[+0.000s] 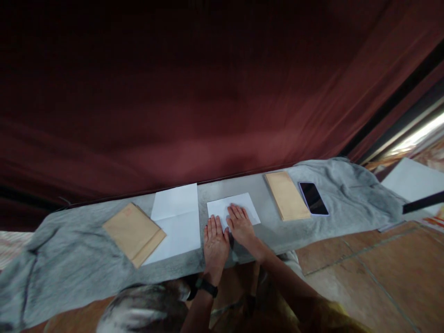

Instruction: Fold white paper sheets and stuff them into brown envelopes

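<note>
A folded sheet of white paper [248, 202] lies flat on the grey cloth in front of me. My left hand [215, 243] rests on its lower left part, palm down, fingers stretched out. On the middle of the same paper lies my right hand [241, 225], also flat with its fingers extended. The two thumbs come close together. Just left of the hands, a larger white sheet [180, 222] with a crease across it is spread out. Brown envelopes [133, 231] overlap its left edge, and another stack of brown envelopes [287, 196] sits to the right.
A phone [314, 198] lies beside the right stack. The grey cloth [76, 259] covers a long, narrow surface and bunches at both ends. A dark red curtain [187, 115] hangs behind it. More white paper [414, 182] is at the far right, above the tiled floor [378, 268].
</note>
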Demonstrator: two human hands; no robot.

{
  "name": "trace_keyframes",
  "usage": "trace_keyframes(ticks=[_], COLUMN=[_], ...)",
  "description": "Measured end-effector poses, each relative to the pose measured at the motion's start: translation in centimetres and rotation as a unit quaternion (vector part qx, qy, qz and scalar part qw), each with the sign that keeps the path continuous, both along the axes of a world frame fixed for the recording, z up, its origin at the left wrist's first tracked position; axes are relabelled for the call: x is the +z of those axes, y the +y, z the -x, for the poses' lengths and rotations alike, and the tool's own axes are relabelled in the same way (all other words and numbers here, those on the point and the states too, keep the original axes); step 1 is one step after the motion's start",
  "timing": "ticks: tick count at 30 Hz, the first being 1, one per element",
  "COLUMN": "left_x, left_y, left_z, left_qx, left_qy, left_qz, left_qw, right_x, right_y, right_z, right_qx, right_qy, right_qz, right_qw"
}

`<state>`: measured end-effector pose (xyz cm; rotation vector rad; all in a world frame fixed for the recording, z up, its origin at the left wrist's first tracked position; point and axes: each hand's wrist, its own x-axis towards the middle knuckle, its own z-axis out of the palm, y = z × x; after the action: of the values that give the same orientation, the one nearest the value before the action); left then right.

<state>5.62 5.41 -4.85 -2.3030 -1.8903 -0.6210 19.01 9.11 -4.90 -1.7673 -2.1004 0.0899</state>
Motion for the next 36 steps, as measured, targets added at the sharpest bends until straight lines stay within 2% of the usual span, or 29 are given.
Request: trace_keyframes(ticks=[7,19,28,36], left_x=[-0.1,0.1,-0.5,0.0], left_y=[0.1,0.0,0.0,0.0], left_z=[-0.1,-0.1,-0.1,-0.2], left_qx=[0.006,0.008,0.010,0.009], left_qy=[0.000,-0.014,-0.026,-0.024], left_qz=[0.004,0.003,0.006,0.005], left_qw=[1.000,1.000,1.000,1.000], right_x=[-0.9,-0.3,-0.2,-0.7], right_y=[1.9,5.3,4.9,3.6], right_z=[-0.4,-1.6,-2.7,-5.4], right_qx=[-0.001,-0.021,-0.042,-0.069], right_qy=[-0.020,-0.054,-0.063,-0.057], right_qz=[0.004,0.015,0.015,0.006], right_qw=[1.000,0.998,0.997,0.996])
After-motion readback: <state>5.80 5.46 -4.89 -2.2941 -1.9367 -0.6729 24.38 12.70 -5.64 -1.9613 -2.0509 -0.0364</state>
